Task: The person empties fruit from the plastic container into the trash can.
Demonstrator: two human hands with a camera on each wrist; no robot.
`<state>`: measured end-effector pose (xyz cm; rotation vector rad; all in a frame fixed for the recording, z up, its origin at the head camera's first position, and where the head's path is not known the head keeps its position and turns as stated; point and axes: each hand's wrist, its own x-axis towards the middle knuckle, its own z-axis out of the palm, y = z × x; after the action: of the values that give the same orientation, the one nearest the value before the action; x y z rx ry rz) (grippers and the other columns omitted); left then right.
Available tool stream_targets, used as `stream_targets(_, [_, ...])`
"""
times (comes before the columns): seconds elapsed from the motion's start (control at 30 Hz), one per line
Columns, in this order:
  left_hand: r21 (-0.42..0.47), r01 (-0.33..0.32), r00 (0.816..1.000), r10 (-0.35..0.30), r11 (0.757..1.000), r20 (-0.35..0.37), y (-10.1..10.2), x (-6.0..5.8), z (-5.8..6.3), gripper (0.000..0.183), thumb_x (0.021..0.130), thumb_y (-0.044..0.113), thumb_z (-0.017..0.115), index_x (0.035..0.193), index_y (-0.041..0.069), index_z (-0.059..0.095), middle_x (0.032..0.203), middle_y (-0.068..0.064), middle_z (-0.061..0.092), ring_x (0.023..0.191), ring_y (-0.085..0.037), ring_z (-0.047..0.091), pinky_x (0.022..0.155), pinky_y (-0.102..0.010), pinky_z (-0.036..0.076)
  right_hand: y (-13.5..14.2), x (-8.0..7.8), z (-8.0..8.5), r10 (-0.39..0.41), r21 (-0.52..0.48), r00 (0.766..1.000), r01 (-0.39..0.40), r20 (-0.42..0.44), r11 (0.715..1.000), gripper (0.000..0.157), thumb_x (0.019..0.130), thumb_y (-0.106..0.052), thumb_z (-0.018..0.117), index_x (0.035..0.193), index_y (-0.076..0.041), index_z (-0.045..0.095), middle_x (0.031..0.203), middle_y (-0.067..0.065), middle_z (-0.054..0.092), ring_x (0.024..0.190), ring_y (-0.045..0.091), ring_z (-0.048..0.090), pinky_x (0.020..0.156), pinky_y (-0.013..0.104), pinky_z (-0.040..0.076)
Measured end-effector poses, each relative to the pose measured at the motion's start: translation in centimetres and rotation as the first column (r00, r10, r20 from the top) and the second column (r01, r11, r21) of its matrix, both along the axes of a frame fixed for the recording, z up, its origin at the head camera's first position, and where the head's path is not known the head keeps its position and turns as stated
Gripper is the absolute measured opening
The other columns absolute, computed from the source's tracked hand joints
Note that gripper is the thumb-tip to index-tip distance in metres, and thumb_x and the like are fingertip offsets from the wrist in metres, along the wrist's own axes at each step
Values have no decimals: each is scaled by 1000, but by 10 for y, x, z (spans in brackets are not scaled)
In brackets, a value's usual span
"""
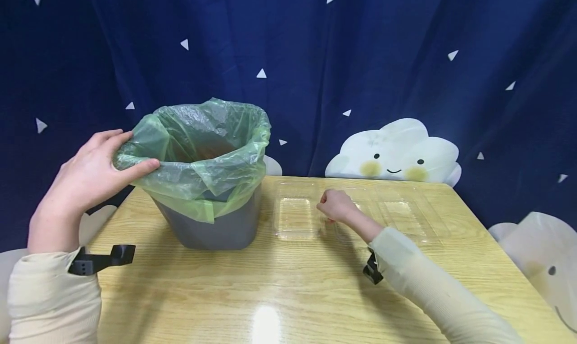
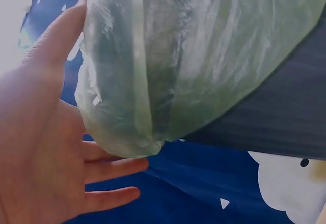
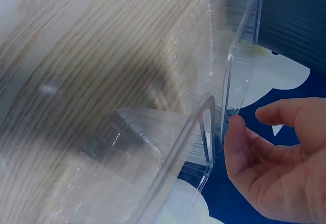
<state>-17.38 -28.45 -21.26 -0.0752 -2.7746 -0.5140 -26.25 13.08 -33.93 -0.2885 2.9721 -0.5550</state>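
Note:
My left hand [image 1: 85,174] rests against the near left corner of a pale green bin liner [image 1: 194,181], folded over the rim of a grey waste bin [image 1: 221,231]. Its thumb lies at the front of the rim and its spread, fairly straight fingers [image 2: 114,170] reach round the side. On the table, my right hand [image 1: 338,205] hovers between clear plastic containers, nearest the left container [image 1: 295,214]. In the right wrist view the thumb and loosely bent fingers of the right hand [image 3: 275,158] stand apart, with a fingertip close to the container's edge [image 3: 229,86].
More clear containers, the right container [image 1: 401,216] among them, stand side by side along the back of the wooden table [image 1: 216,294]. A dark blue curtain [image 1: 288,28] with white triangles and smiling clouds hangs right behind. The bin's opening faces up and holds something brownish inside.

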Motion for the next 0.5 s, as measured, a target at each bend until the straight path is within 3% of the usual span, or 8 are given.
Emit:
stream_targets(0.17, [-19, 56, 995, -57, 998, -79, 12, 4, 4, 72, 82, 55, 55, 137, 10, 40, 141, -19, 33, 128, -42, 27, 91, -62, 24, 5, 0, 1, 13, -20, 1000, -13, -8, 1000, 18, 83, -16, 50, 82, -4, 62, 51, 1, 59, 47, 14, 59, 65, 30, 49])
stream_targets(0.27, [-51, 96, 981, -103, 994, -167, 25, 3, 6, 62, 83, 50, 56, 130, 11, 48, 133, -18, 43, 119, -43, 37, 89, -57, 29, 10, 0, 1, 19, -34, 1000, -19, -12, 999, 20, 83, -16, 48, 85, -2, 62, 49, 1, 58, 44, 13, 58, 63, 29, 48])
stream_targets(0.37, [-80, 113, 947, -131, 990, -292, 43, 3, 5, 51, 83, 43, 58, 123, 11, 55, 124, -15, 53, 108, -42, 48, 84, -55, 35, 14, 0, 2, 23, -44, 1000, -24, -19, 999, 21, 84, -16, 48, 87, -2, 63, 50, 3, 58, 43, 12, 57, 65, 30, 49])
stream_targets(0.5, [-90, 146, 877, -171, 985, -449, 69, 1, 0, 38, 83, 32, 61, 115, 11, 62, 113, -9, 61, 96, -37, 56, 77, -52, 41, 18, 0, 3, 18, -56, 999, -20, -35, 998, 22, 83, -17, 48, 89, -3, 64, 54, 6, 61, 45, 12, 56, 68, 32, 49])
